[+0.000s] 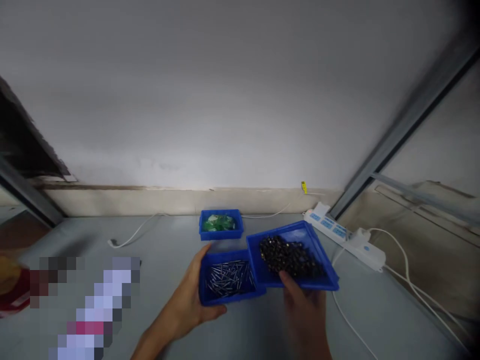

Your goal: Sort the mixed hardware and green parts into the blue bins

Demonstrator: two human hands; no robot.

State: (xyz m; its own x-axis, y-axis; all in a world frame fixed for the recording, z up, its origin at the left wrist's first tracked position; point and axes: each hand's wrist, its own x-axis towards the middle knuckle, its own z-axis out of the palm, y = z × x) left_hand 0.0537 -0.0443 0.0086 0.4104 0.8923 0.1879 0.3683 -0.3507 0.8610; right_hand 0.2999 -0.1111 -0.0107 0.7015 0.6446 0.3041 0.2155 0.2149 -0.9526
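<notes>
In the head view, the left hand (pixel 195 295) reaches up from the lower left, palm turned inward, its fingers along the far left corner of the small blue bin (pixel 204 280) and its thumb under the near edge, so it grips the bin by its left end. The right hand (pixel 305 310) comes up from the bottom, right of centre, and grips the large blue bin (pixel 315 240) at its near side, the thumb over the rim and the other fingers mostly hidden beneath. The small bin lies to the right of the left hand, between the two hands; the large one lies above and beyond the right hand, tilted, its left side against or overlapping the small bin's right end. The small bin holds loose, thin, shiny metal pins (pixel 228 277) pointing every way; the large one holds a heap of small dark parts (pixel 292 257) with a few bright glints. Beyond them, near the wall (pixel 240 125), a third blue bin (pixel 221 235) with green contents (pixel 219 223) rests on the grey table (pixel 168 270), and a white power strip (pixel 345 240) lies to the right.
</notes>
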